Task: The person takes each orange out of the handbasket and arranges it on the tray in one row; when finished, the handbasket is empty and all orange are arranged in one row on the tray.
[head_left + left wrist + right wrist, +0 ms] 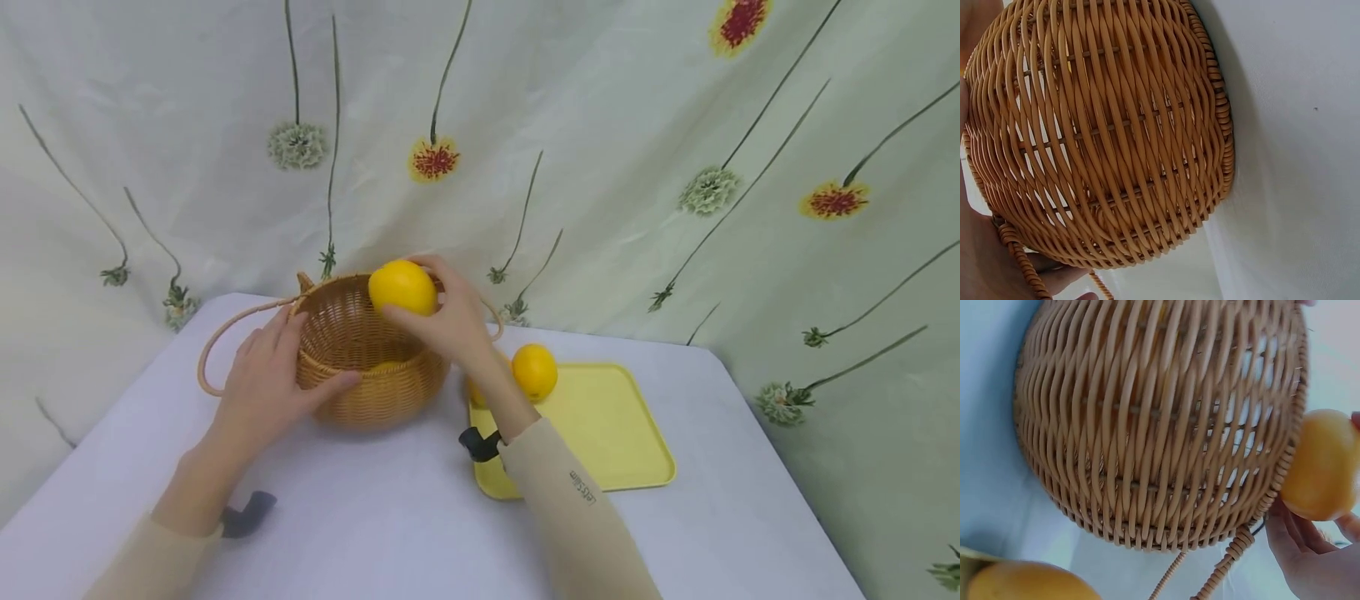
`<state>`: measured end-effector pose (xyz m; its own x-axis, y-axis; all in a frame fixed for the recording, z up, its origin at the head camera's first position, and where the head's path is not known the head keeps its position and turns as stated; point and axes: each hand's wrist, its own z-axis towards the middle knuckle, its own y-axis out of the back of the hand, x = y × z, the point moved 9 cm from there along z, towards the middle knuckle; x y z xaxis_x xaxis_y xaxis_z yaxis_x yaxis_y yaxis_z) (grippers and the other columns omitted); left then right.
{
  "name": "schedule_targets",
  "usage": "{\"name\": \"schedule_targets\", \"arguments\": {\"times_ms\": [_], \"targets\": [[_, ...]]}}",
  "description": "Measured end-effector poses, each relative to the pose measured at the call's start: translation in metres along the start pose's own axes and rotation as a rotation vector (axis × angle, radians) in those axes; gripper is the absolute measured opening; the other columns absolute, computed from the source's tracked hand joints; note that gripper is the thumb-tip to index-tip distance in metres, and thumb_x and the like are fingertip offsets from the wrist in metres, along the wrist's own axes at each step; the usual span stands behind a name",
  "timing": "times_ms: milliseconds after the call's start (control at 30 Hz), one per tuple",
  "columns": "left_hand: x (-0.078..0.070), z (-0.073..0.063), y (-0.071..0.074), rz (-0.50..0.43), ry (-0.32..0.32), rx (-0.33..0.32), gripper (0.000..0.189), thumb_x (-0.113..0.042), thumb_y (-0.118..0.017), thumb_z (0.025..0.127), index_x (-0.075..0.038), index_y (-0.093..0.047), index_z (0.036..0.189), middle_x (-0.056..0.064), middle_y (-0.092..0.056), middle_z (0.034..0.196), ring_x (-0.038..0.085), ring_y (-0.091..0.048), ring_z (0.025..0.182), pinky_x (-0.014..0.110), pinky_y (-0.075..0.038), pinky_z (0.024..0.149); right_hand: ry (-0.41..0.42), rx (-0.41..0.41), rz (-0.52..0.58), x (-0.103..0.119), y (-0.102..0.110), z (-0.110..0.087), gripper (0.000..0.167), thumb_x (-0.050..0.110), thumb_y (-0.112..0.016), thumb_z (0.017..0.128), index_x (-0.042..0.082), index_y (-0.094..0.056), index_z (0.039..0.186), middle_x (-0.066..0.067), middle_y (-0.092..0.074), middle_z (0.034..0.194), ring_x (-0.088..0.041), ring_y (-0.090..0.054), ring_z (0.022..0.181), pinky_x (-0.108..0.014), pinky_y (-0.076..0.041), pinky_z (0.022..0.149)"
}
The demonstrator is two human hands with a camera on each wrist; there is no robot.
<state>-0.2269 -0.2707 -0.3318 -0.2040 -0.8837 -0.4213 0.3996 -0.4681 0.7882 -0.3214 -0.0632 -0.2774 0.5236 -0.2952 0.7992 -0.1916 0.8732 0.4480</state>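
Note:
My right hand (450, 321) grips a yellow-orange orange (403, 286) over the right part of a wicker basket's mouth. In the right wrist view this orange (1321, 465) is beside the rim, with fingers around it. The round brown wicker basket (382, 398) stands on the table, tilted slightly toward me. My left hand (270, 375) holds its left side, thumb along the front rim and fingers at the back left. Inside, part of a yellow fruit (386, 366) shows low down; the rest is hidden by the front wall.
To the right lies a yellow tray (600, 433) with an orange (534, 372) at its back left corner, and another partly behind my right forearm. A basket handle (212, 354) loops out to the left. A flowered cloth (585, 125) hangs behind the white-covered table (375, 517).

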Motion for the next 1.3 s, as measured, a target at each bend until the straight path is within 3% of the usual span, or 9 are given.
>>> {"name": "schedule_targets", "arguments": {"times_ms": [167,333,500,767,1300], "targets": [[-0.002,0.0,-0.003,-0.003,-0.005,-0.009,0.115,-0.069,-0.078,0.082,0.005,-0.035,0.158,0.033,-0.028,0.167,0.062,-0.036,0.139,0.073,-0.026,0.115,-0.04,-0.11,0.105,-0.008,0.02,-0.02,0.062,0.041,-0.084,0.088,0.036,-0.056,0.143,0.01,-0.064,0.135,-0.016,-0.062,0.119,-0.039,-0.06,0.091],[-0.005,0.002,-0.002,0.006,0.002,0.011,0.115,-0.069,-0.077,0.083,0.005,-0.033,0.159,0.033,-0.026,0.168,0.061,-0.034,0.142,0.072,-0.024,0.117,0.005,-0.233,0.208,-0.012,0.039,-0.035,0.061,0.032,-0.084,0.088,0.027,-0.06,0.143,0.006,-0.064,0.138,-0.017,-0.061,0.126,-0.044,-0.059,0.102],[-0.004,0.001,-0.001,0.012,0.013,0.022,0.117,-0.07,-0.076,0.083,0.005,-0.031,0.16,0.033,-0.024,0.169,0.061,-0.032,0.145,0.071,-0.022,0.12,0.021,-0.25,0.254,-0.016,0.046,-0.038,0.059,0.029,-0.083,0.089,0.024,-0.06,0.143,0.003,-0.063,0.139,-0.019,-0.062,0.126,-0.043,-0.06,0.1],[-0.004,0.002,-0.002,-0.001,0.007,0.004,0.115,-0.068,-0.079,0.082,0.006,-0.035,0.158,0.033,-0.027,0.168,0.061,-0.035,0.142,0.072,-0.023,0.118,-0.031,-0.251,0.176,-0.026,0.061,-0.043,0.058,0.034,-0.082,0.092,0.023,-0.059,0.144,0.004,-0.065,0.135,-0.017,-0.062,0.122,-0.046,-0.059,0.101],[0.004,0.0,-0.004,0.001,0.035,0.021,0.117,-0.067,-0.078,0.083,0.006,-0.031,0.16,0.035,-0.022,0.169,0.063,-0.031,0.144,0.073,-0.02,0.12,-0.184,-0.362,0.078,-0.075,0.129,-0.067,0.054,0.042,-0.081,0.092,0.024,-0.064,0.139,-0.005,-0.074,0.12,-0.024,-0.065,0.112,-0.049,-0.05,0.095]]}}
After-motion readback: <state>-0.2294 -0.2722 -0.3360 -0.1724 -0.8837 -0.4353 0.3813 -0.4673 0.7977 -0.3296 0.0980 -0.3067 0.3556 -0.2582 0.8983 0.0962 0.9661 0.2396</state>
